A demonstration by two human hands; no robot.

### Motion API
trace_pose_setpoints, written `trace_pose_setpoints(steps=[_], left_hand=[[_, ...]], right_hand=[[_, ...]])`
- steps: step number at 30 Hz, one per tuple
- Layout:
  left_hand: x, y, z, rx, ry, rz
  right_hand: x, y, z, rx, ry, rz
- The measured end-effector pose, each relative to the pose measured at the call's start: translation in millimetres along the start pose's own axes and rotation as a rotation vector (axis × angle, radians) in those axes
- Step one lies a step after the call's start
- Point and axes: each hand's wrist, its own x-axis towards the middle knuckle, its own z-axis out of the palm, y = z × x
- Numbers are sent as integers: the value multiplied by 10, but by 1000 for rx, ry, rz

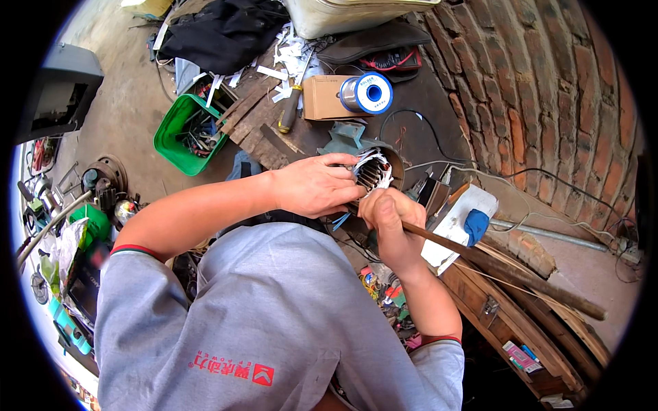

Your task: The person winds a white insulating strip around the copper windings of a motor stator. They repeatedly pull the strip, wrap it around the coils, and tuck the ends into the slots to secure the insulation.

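A motor stator (373,170) stands in front of me, its slotted bore facing up and strips of white paper sticking out round the slots. My left hand (317,186) lies over its left side, the fingers bent against the rim. Close by the near edge of the stator, my right hand (392,218) is closed round a long brown rod (521,275). The rod runs out of the fist to the lower right. Its working end is hidden by my hands.
A solder spool (349,94) sits against a cardboard box (325,97) beyond the stator. A screwdriver (290,109) and a green tub of tools (179,147) lie left of them. On the right are a white tray (473,205), wooden drawers (497,308) and a brick wall (528,89).
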Motion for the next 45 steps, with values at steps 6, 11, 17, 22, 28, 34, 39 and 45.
trace_pose_setpoints(steps=[6,11,17,22,28,34,39,45], left_hand=[[-30,-25,33,7,18,16],[-32,-24,29,15,0,14],[-30,-26,29,52,-44,14],[26,52,-45,60,-44,-29],[129,127,-151,169,-148,-26],[142,368,-293,232,-231,-146],[63,615,-483,169,-60,-266],[124,873,-419,-2,-33,-383]], right_hand=[[-59,-47,59,-123,-123,-199],[-55,147,58,-60,-223,-539],[-112,-42,-57,241,232,-434],[24,-204,-983,526,745,71],[365,1815,-1335,-44,799,633],[464,1944,-1059,-609,770,390],[-286,1230,-746,-57,528,105],[-556,974,-429,-426,269,-60]])
